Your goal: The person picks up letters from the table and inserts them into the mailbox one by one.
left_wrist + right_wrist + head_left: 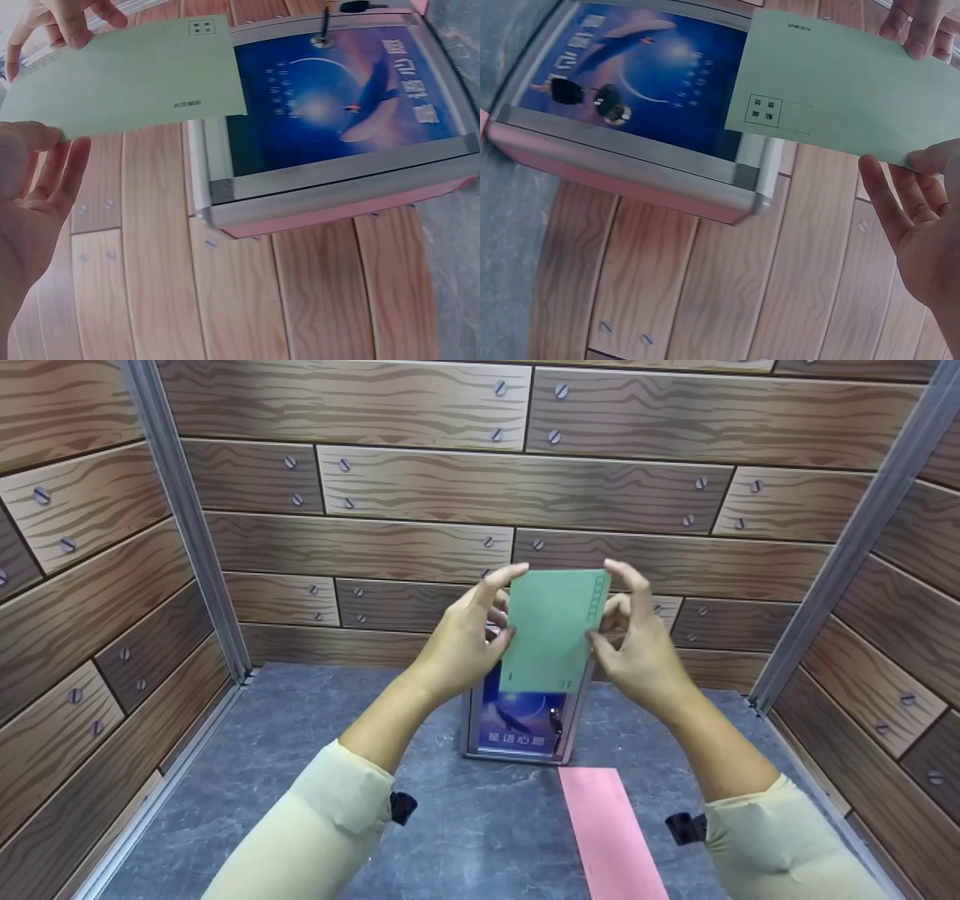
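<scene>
A green envelope with printed boxes for postcode and stamp is held upright between both hands. My left hand pinches its left edge with thumb and fingers, and my right hand pinches the right edge the same way. Behind the envelope's lower part stands a metal-framed box with pink sides. Its blue front panel carries a whale picture and white lettering. A key with a black head sits at the panel's lock. In the head view the envelope hides the box's upper part.
A long pink envelope or paper strip lies on the grey tabletop, just in front of the box's right corner. Wood-plank-patterned walls enclose the back and both sides, with metal posts at the corners.
</scene>
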The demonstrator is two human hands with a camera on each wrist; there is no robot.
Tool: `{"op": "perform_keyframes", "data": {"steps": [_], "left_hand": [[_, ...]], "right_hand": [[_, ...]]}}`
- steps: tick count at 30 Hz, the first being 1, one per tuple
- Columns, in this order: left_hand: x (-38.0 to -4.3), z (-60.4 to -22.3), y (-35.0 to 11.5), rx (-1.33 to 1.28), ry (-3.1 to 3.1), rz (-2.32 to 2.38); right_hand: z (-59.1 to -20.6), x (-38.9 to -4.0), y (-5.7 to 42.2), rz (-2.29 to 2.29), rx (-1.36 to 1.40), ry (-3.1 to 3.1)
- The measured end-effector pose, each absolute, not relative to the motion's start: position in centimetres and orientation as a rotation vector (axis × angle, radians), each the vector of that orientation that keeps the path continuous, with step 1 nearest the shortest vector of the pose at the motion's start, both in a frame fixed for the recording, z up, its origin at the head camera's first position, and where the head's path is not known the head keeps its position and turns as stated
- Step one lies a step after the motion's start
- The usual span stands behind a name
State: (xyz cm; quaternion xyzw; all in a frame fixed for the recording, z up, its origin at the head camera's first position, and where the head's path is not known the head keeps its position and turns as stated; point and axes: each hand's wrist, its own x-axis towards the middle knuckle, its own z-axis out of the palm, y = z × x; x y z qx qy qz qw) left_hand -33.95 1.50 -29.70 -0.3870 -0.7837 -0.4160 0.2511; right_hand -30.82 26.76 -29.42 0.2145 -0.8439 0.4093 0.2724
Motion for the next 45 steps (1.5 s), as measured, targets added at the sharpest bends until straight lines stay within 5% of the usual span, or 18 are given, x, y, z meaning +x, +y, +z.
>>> {"op": "perform_keyframes", "data": {"steps": [15, 45], "left_hand": [[-35.2, -27.3, 2.3, -1.036, -1.907, -1.029], [-41.7, -33.0, 3.4, -0.891, -2.079, -1.061]], "right_hand": [[-27.7, -32.2, 25.8, 0.966, 0.622, -1.997], [-32.3, -38.6, 26.1, 0.871, 0.515, -2.17]]}}
